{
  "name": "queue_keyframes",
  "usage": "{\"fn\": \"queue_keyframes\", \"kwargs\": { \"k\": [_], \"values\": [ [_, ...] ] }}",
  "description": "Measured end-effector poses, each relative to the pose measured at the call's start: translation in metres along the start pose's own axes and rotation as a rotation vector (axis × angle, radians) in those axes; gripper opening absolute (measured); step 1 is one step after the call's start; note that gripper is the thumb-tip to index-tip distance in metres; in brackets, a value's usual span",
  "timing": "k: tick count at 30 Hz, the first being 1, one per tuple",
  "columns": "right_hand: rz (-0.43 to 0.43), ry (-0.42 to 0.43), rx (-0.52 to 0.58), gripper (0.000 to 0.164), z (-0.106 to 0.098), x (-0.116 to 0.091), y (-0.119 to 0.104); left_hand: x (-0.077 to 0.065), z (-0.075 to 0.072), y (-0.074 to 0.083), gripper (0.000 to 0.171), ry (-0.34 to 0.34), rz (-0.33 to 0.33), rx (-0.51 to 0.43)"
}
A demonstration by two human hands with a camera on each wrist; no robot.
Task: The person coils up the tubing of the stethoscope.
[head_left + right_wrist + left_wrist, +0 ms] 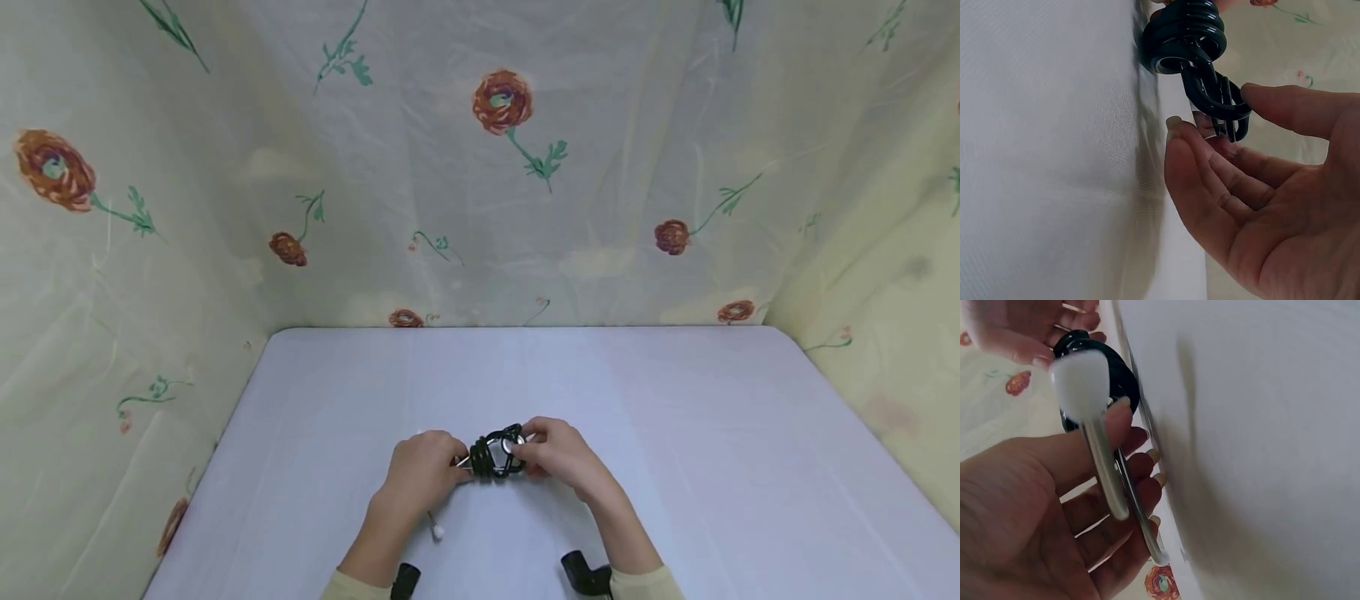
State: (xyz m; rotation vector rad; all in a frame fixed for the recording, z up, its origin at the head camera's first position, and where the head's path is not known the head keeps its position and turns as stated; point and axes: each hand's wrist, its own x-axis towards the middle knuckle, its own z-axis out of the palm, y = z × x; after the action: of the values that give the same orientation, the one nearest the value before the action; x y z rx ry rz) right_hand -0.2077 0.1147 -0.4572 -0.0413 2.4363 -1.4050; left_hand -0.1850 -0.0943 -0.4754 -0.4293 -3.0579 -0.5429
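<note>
My left hand pinches a thin metal rod at one end of a glossy black coil. In the left wrist view, a second metal rod crosses the fingers and ends in a white tip close to the camera. At the coil's other end hang black oval links, with a shiny metal piece partly hidden behind them. My right hand pinches these links, its thumb on their edge and its fingers below. The coil is between both hands, close over the table.
A white-covered table spreads around the hands. Flower-printed curtain stands behind it and along both sides. Black tube-shaped parts, one on the left and one on the right, sit by the wrists.
</note>
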Motion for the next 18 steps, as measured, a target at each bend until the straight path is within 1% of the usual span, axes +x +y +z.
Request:
{"fn": "queue_keyframes", "kwargs": {
  "k": [4, 8, 15, 18],
  "values": [
    [0.002, -0.014, -0.029, 0.037, 0.0, -0.001, 0.0, -0.001, 0.0, -0.004, 0.022, -0.016, -0.006, -0.008],
    [-0.02, -0.035, -0.068, 0.04, -0.003, -0.003, -0.003, -0.002, -0.003, -0.008, 0.025, -0.037, -0.016, -0.035],
    [-0.06, -0.068, -0.126, 0.038, -0.011, -0.004, -0.007, -0.001, -0.008, -0.012, 0.027, -0.067, -0.035, -0.073],
    [-0.079, -0.057, -0.131, 0.035, -0.016, -0.004, -0.006, 0.0, -0.01, -0.015, 0.025, -0.073, -0.04, -0.096]
  ]
}}
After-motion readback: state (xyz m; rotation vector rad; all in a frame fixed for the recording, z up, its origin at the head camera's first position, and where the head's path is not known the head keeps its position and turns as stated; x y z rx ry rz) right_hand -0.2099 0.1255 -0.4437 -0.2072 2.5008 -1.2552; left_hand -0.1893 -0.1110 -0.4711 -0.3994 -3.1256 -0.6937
